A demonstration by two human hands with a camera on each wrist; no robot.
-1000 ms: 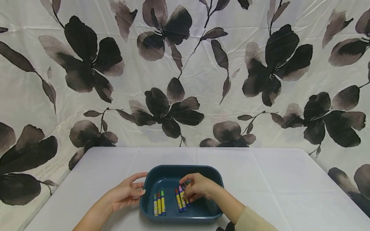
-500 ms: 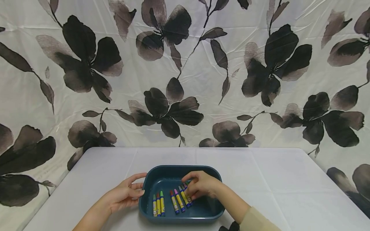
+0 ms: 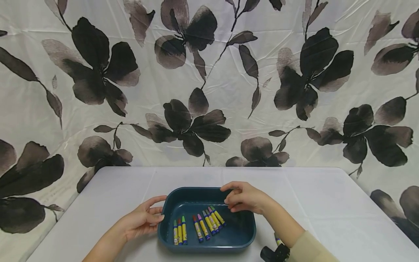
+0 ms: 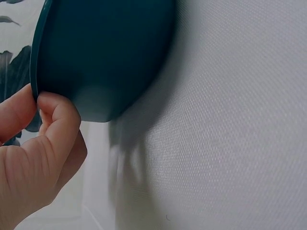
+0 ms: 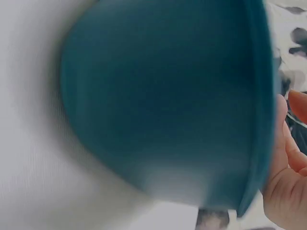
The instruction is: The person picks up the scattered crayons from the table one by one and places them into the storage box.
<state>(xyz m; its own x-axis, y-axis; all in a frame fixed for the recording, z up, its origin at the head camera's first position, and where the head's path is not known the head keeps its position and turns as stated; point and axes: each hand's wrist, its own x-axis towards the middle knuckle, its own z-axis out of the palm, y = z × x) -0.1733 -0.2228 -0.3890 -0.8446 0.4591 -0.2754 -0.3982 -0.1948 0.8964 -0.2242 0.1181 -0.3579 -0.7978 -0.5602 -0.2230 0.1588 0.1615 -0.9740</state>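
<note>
A dark teal plastic basin (image 3: 207,249) stands on the white table. My left hand (image 3: 141,219) pinches its left rim between thumb and fingers, as the left wrist view also shows on the basin wall (image 4: 105,57). Inside at the left, three yellow-wrapped crayons (image 3: 179,231) lie side by side. Several more crayons (image 3: 206,228) form a slanted row in the middle, their coloured tips toward the back. My right hand (image 3: 245,198) hovers over the back right corner of the basin with loosely bent fingers and holds nothing. In the right wrist view the basin wall hides part of that hand.
Beside my right wrist, a black wrist camera (image 3: 274,253) shows at the bottom edge, with a small yellow-striped object (image 3: 278,241) partly hidden there. The white tabletop (image 3: 327,211) reaches back to a floral-printed cloth (image 3: 252,91).
My right hand has let go of the crayons and moved up and right toward the basin's back right rim. The crayons in the middle now lie more spread out. My left hand has stayed put.
</note>
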